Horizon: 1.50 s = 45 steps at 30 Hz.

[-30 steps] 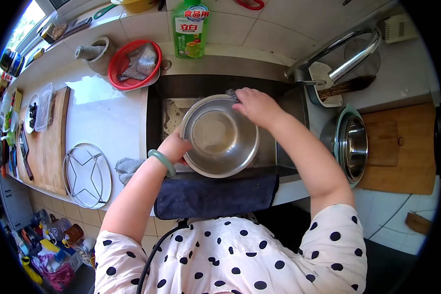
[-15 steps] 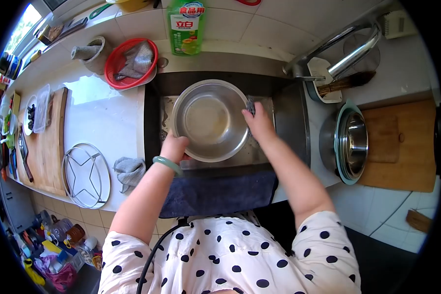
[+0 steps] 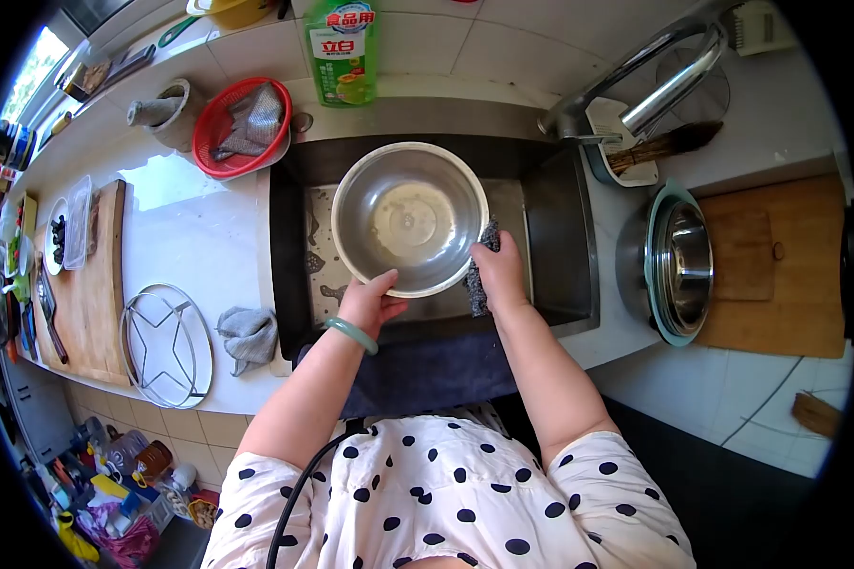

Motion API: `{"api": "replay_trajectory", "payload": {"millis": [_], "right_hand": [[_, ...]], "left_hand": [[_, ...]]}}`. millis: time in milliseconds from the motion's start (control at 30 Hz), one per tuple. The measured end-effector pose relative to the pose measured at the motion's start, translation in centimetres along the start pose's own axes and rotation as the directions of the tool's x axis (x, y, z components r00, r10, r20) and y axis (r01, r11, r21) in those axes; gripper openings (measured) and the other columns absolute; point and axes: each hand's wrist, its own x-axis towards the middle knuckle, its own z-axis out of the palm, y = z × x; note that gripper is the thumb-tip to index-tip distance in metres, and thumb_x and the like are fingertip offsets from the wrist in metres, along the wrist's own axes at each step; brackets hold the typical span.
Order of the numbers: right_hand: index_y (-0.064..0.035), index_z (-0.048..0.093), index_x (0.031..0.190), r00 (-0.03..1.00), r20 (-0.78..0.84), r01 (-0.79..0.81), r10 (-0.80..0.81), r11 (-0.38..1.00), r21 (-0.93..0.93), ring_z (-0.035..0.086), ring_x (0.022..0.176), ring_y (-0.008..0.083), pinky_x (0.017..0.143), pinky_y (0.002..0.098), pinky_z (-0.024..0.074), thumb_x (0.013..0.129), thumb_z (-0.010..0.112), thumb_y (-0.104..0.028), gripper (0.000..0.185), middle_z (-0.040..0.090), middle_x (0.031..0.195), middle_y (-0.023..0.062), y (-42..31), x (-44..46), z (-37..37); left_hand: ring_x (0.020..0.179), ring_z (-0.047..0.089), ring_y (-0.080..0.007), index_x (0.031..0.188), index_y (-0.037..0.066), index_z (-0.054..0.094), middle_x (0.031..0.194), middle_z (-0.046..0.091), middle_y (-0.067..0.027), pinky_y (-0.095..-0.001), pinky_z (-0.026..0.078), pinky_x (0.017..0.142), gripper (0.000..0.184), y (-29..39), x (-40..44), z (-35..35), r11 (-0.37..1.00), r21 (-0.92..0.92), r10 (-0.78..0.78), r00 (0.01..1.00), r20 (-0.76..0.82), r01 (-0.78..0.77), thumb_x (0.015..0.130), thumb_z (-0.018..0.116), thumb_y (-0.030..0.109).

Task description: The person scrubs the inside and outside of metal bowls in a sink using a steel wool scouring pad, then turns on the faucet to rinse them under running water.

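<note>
A round stainless steel basin (image 3: 359, 223) is over the sink, its inside facing up, with a few pale spots on the bottom. My left hand (image 3: 372, 302), with a pale green bangle on the wrist, grips the basin's near rim, thumb on top. At the basin's right edge, my right hand (image 3: 501, 273) is closed on a dark grey mesh scrubbing cloth (image 3: 477, 290), which lies against the outside of the rim. The fingers beneath the cloth are partly hidden.
The dark sink (image 3: 562, 237) surrounds the basin, with a faucet (image 3: 674, 90) at back right. Behind stand green dish soap (image 3: 342, 57) and a red basket (image 3: 204, 142). Nested bowls (image 3: 688, 266) are right; a grey rag (image 3: 248, 337), wire rack (image 3: 166, 346) and cutting board (image 3: 104, 284) are left.
My left hand has slid rightward along the near rim. My right hand has come lower down the basin's right side, and more of the scrubbing cloth shows. The view has shifted slightly.
</note>
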Motion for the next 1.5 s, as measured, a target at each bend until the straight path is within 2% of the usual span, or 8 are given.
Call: {"api": "replay_trajectory", "payload": {"millis": [167,267,400,533,767,1100,1267,1500], "right_hand": [[0.0053,0.053,0.095,0.999,0.017,0.030,-0.031,0.998,0.058,0.055,0.071,0.0175,0.067,0.0300,0.0447,0.068,0.057,-0.010,0.031,0.059,0.079,0.0111,-1.3,-0.3,-1.0],[0.0050,0.052,0.097,0.998,0.050,0.035,-0.038,0.997,0.075,0.055,0.073,0.0178,0.067,0.0301,0.0449,0.068,0.056,-0.008,0.031,0.059,0.082,0.0113,-1.8,0.2,-1.9],[0.0049,0.052,0.099,0.994,0.113,-0.008,0.004,0.999,0.034,0.056,0.073,0.0178,0.066,0.0299,0.0453,0.071,0.056,-0.008,0.031,0.059,0.082,0.0113,-2.0,1.0,-2.3],[0.0042,0.052,0.101,0.966,0.196,-0.187,0.171,0.980,0.069,0.057,0.074,0.0171,0.066,0.0302,0.0457,0.077,0.060,-0.015,0.032,0.059,0.084,0.0118,-4.0,2.2,-3.1],[0.0002,0.055,0.107,0.863,0.322,0.497,-0.389,0.771,-0.398,0.054,0.094,0.0199,0.081,0.0309,0.0421,0.083,0.061,-0.027,0.036,0.057,0.104,0.0113,-3.6,7.7,-2.7],[-0.0082,0.060,0.085,0.340,0.474,0.935,-0.812,0.241,-0.258,0.052,0.086,0.0269,0.077,0.0393,0.0408,0.074,0.059,-0.013,0.013,0.055,0.092,0.0072,-4.8,-0.6,2.0],[-0.0002,0.054,0.109,0.804,0.548,0.253,-0.232,0.967,0.037,0.053,0.099,0.0164,0.086,0.0291,0.0420,0.088,0.049,-0.014,0.026,0.058,0.107,0.0080,-3.3,7.4,0.0],[-0.0029,0.049,0.118,0.958,0.284,-0.180,0.040,0.855,0.486,0.050,0.103,0.0162,0.088,0.0296,0.0397,0.093,0.041,-0.026,0.035,0.055,0.113,0.0088,2.1,4.7,2.3]], "left_hand": [[0.099,0.056,-0.0212,0.123,0.005,0.042,0.115,0.052,-0.0122,-0.0370,0.050,0.078,0.050,1.2,-2.0,0.9,0.958,0.111,0.268,0.963,-0.032,-0.263,0.079,0.063,0.016],[0.119,0.042,-0.0269,0.133,0.013,0.031,0.120,0.048,-0.0128,-0.0471,0.037,0.095,0.075,0.8,-1.1,-1.3,0.173,0.753,0.880,0.444,0.172,-0.634,0.070,0.071,0.021],[0.115,0.046,-0.0273,0.115,0.012,0.052,0.113,0.055,-0.0100,-0.0393,0.036,0.097,0.052,2.1,-1.8,0.2,-0.616,0.546,0.289,0.482,0.827,-0.569,0.067,0.070,0.022],[0.074,0.059,-0.0273,0.077,0.008,0.057,0.076,0.062,-0.0060,-0.0370,0.045,0.071,0.011,2.1,0.9,0.9,-0.462,0.574,0.209,0.546,0.811,-0.676,0.074,0.063,0.017],[0.064,0.045,-0.0078,0.080,0.005,0.058,0.069,0.052,0.0046,-0.0227,0.038,0.062,0.012,2.5,-0.3,1.5,0.776,0.461,0.242,0.878,0.412,-0.431,0.084,0.060,0.016],[0.062,0.039,-0.0025,0.087,0.006,0.061,0.068,0.048,0.0085,-0.0201,0.033,0.055,0.014,4.0,-1.5,0.3,0.831,0.446,0.253,0.940,0.230,-0.333,0.087,0.055,0.019],[0.065,0.048,-0.0057,0.086,0.006,0.061,0.073,0.056,0.0047,-0.0213,0.039,0.059,0.017,4.8,-3.2,-0.3,0.922,0.059,0.369,0.915,0.165,-0.383,0.088,0.055,0.022],[0.111,0.048,-0.0277,0.119,0.004,0.048,0.122,0.051,-0.0105,-0.0429,0.035,0.098,0.045,6.4,-1.8,1.8,0.794,-0.566,0.277,0.961,0.007,-0.224,0.093,0.040,0.039]]}}
